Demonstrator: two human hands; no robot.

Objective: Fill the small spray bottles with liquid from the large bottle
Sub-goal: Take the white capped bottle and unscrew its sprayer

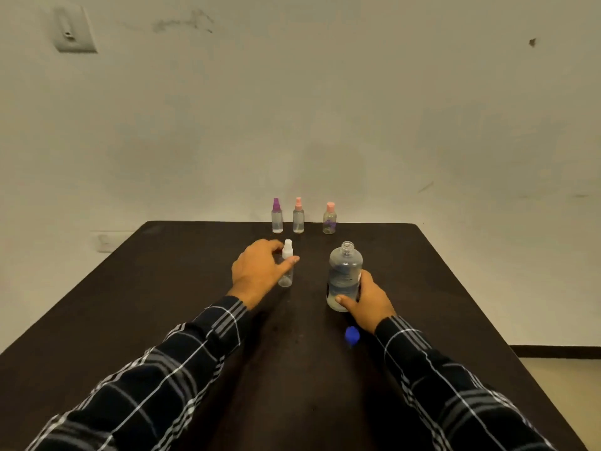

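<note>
Dark desk [162, 288] here, left hand [257, 275] is gripping a small clear white-capped spray bottle [286, 273] at 12 o'clock, right hand [369, 302] is clutching the large uncapped clear bottle [344, 271] at 1 o'clock.

The table [162, 304] is very dark brown, nearly black, and the sleeves [182, 359] are black plaid crossed with white and grey lines. The large bottle [344, 271] is clear, the loose cap [352, 335] bright blue, and the white-topped bottle [287, 253] clear-bodied. The purple-topped bottle [277, 219], pink-topped bottle [298, 219] and pink-capped bottle [329, 221] are clear too, and the wall [325, 109] is off-white with dark smudges.
</note>
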